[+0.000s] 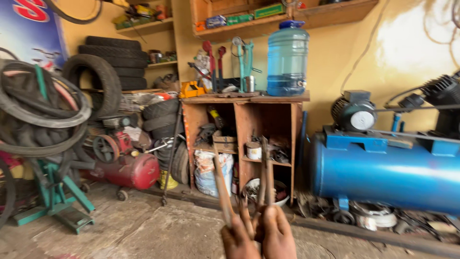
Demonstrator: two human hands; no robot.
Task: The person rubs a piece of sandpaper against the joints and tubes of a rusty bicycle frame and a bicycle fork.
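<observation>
Two hands sit close together at the bottom of the view, the left hand (238, 241) and right hand (278, 237) each gripping rusty metal rods (264, 172) that stick upward. Behind them stand a wooden cabinet (245, 134) and a blue air tank (388, 175).

Wooden shelf unit (244, 99): blue water jug (287, 57), clamps/tools on top. Concrete floor (158, 225): blue compressor tank (383, 175), red compressor (129, 169), probably.

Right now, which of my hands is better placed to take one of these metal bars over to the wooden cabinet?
Probably the left hand: its metal bar leans out free, while the right hand grips two bars. The wooden cabinet stands straight ahead.
</observation>
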